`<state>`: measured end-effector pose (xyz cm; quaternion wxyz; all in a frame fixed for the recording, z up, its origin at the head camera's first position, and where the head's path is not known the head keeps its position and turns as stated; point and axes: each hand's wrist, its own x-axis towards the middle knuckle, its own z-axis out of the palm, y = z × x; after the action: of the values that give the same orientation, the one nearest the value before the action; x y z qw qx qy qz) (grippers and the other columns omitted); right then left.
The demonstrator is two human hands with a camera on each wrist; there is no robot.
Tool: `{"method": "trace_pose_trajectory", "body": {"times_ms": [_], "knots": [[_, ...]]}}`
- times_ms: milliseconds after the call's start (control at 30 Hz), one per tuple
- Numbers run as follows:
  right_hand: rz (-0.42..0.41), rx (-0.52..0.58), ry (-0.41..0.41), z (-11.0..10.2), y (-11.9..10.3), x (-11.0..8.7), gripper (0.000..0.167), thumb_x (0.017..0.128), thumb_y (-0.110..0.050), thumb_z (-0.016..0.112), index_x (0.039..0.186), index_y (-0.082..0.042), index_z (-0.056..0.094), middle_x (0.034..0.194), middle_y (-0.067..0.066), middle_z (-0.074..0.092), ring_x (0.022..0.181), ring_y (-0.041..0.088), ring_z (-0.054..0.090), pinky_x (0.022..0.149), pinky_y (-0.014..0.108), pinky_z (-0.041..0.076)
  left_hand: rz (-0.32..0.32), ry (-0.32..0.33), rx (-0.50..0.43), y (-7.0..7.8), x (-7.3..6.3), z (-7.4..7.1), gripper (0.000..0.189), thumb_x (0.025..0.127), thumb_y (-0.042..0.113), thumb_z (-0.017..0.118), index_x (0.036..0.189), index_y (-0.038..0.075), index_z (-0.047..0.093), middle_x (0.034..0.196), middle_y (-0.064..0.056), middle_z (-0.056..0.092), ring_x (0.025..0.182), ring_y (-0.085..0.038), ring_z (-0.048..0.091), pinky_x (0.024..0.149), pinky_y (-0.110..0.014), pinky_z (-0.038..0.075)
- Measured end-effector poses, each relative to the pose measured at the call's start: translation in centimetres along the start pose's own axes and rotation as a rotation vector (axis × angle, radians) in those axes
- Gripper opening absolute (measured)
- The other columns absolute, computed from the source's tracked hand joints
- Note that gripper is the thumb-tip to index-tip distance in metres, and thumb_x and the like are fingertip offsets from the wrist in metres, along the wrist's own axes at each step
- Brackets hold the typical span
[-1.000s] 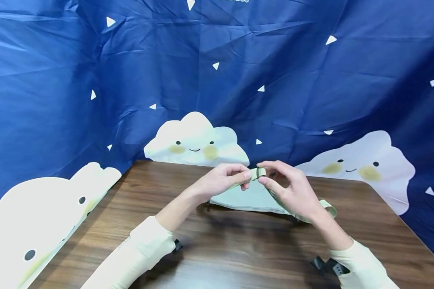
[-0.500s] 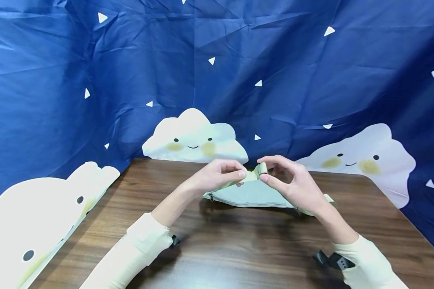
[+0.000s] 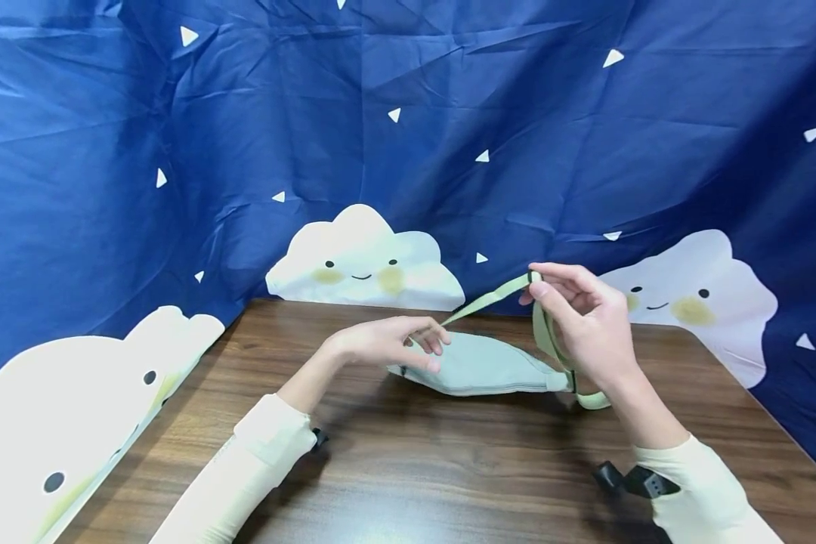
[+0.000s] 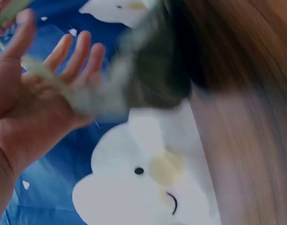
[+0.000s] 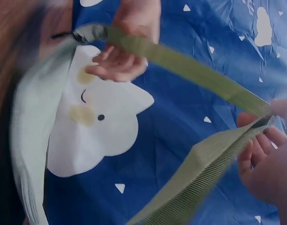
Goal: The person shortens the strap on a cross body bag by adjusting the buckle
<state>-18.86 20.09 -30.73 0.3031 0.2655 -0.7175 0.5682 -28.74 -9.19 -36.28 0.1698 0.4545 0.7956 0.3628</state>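
A pale mint zippered waist bag (image 3: 483, 365) lies on the wooden table, partly behind my left hand. Its light green webbing strap (image 3: 493, 297) rises from the bag's left end to a dark slider (image 3: 533, 277), then loops down to the right end. My right hand (image 3: 585, 321) pinches the strap at the slider between thumb and fingers. Fingers spread and loosely bent, my left hand (image 3: 391, 344) is by the bag's left end. In the left wrist view the strap (image 4: 45, 72) runs across the left palm, not gripped; the bag there is blurred.
The brown table (image 3: 449, 468) has its back edge just behind the bag. A blue curtain (image 3: 381, 113) with white clouds and triangles hangs behind and at both sides. Dark wrist devices (image 3: 642, 481) sit at both sleeves.
My right hand has moved up and right, drawing the strap out with the slider. My left hand has let go of the strap, opened its fingers and lowered slightly to the left.
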Motion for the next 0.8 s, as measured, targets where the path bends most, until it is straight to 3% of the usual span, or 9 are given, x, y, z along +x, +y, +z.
{"method": "trace_pose_trajectory", "body": {"times_ms": [67,133,233,333,500,700,800], "knots": [[0.000,-0.010,0.060,-0.5,-0.3,0.3,0.023,0.098,-0.001,0.067,0.120,0.004,0.071,0.087,0.022,0.071,0.070,0.019,0.069,0.051,0.023,0.042,0.006,-0.004,0.032,-0.9,0.0,-0.2,0.040,0.094,0.029,0.077,0.130,0.019,0.061,0.114,0.002,0.067,0.109,-0.019,0.063,0.091,-0.033,0.049],[0.014,0.060,0.121,-1.0,-0.2,0.7,0.022,0.097,-0.001,0.068,0.118,0.008,0.070,0.087,0.024,0.071,0.076,0.021,0.070,0.059,0.023,0.047,0.029,0.030,0.056,-1.5,0.0,-0.4,0.036,0.093,0.018,0.078,0.126,0.016,0.063,0.109,0.000,0.068,0.102,-0.018,0.064,0.087,-0.032,0.051],[0.030,0.173,0.213,-2.1,0.5,1.2,0.024,0.096,-0.001,0.070,0.115,0.012,0.069,0.088,0.021,0.072,0.076,0.023,0.070,0.067,0.023,0.051,0.087,0.117,0.041,-2.2,0.2,-0.6,0.023,0.096,0.006,0.071,0.118,0.012,0.066,0.103,-0.004,0.068,0.095,-0.015,0.063,0.084,-0.032,0.052],[0.033,0.229,0.271,-3.1,1.4,1.5,0.025,0.095,-0.001,0.071,0.116,0.012,0.068,0.091,0.020,0.072,0.077,0.024,0.071,0.072,0.024,0.051,0.128,0.217,0.043,-2.4,0.6,-0.5,0.016,0.102,0.008,0.063,0.116,0.012,0.067,0.105,-0.003,0.070,0.097,-0.011,0.064,0.086,-0.031,0.052],[0.023,0.224,0.285,-3.7,1.9,1.8,0.028,0.094,-0.002,0.073,0.118,0.011,0.068,0.092,0.020,0.073,0.079,0.024,0.071,0.073,0.024,0.050,0.116,0.299,0.145,-2.2,1.2,0.4,0.022,0.107,0.008,0.047,0.123,0.010,0.063,0.104,-0.002,0.071,0.098,-0.009,0.065,0.087,-0.030,0.051],[0.013,0.245,0.263,-3.6,1.6,1.7,0.028,0.094,-0.001,0.072,0.119,0.011,0.068,0.089,0.019,0.073,0.083,0.023,0.072,0.070,0.022,0.048,0.098,0.285,0.353,-2.0,2.0,2.1,0.033,0.099,-0.005,0.040,0.116,0.014,0.060,0.104,-0.001,0.067,0.095,-0.007,0.060,0.083,-0.027,0.048],[0.028,0.240,0.211,-3.6,1.4,1.6,0.031,0.096,-0.003,0.071,0.122,0.011,0.066,0.092,0.019,0.073,0.088,0.024,0.071,0.074,0.023,0.050,0.108,0.290,0.398,-1.8,2.0,2.6,0.028,0.098,-0.004,0.042,0.110,0.017,0.057,0.101,0.001,0.065,0.089,-0.007,0.058,0.079,-0.026,0.047]]}}
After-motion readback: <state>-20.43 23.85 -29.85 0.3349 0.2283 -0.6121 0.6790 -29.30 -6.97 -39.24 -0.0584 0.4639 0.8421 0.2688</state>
